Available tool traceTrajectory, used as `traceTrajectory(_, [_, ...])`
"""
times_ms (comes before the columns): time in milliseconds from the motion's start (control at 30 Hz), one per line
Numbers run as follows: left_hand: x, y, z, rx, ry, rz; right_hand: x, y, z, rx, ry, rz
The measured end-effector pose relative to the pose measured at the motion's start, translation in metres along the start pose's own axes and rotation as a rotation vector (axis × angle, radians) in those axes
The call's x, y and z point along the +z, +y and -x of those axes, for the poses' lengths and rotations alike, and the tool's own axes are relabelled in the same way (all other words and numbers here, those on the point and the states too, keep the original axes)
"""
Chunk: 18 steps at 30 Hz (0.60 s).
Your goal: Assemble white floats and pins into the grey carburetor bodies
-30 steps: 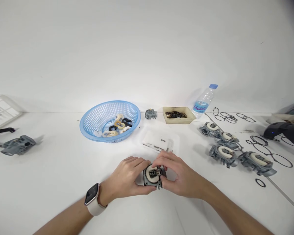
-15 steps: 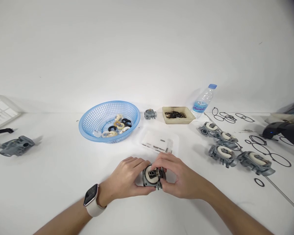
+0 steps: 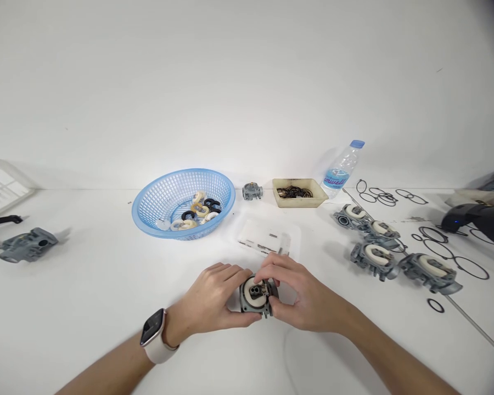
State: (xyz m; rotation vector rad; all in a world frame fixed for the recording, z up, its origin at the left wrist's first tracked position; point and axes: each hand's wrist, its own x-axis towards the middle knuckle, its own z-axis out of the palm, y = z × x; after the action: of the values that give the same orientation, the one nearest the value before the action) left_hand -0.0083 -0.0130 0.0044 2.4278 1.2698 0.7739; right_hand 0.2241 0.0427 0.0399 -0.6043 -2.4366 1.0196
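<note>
A grey metal carburetor body (image 3: pixel 244 307) is held between my hands at the front middle of the table, its open side facing up. In it sits a cream C-shaped float (image 3: pixel 249 299). My left hand (image 3: pixel 216 299) grips the body's left side, thumb along the near edge and fingers at the far edge. From the right, my right hand (image 3: pixel 298 293) closes on the body, its fingertips touching the float and the small metal parts at its hinge end. What those fingertips pinch, if anything, is too small to make out.
Beyond my hands lies a shallow clear tray (image 3: pixel 265 237) with small pins. Behind are a blue basket (image 3: pixel 148 211) of floats, a carburetor (image 3: pixel 252 191), a box (image 3: pixel 300 202) of black rings and a water bottle (image 3: pixel 341 170). Several carburetors (image 3: pixel 376 260) and loose rings (image 3: pixel 435 305) lie right.
My right hand has shifted very slightly, its thumb a little higher on the carburetor body. The left hand keeps its grip, and the rest stays in place.
</note>
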Motion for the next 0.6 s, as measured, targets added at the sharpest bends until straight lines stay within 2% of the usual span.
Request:
traceTrajectory(133, [-0.0006,-0.0004,0.0006,-0.001,-0.016,0.004,-0.0004,-0.0008,0.0007,-0.012,-0.031,0.007])
traceTrajectory(367, [0.0011,-0.0015,-0.0002,-0.007,-0.005,-0.013,0.0002,-0.0014,-0.0005,0.018,0.012,0.012])
traceTrajectory(600, [-0.0014,0.0013,0.0008,0.003,-0.018,-0.007,-0.0004,0.0022,0.001,-0.04,-0.034,0.022])
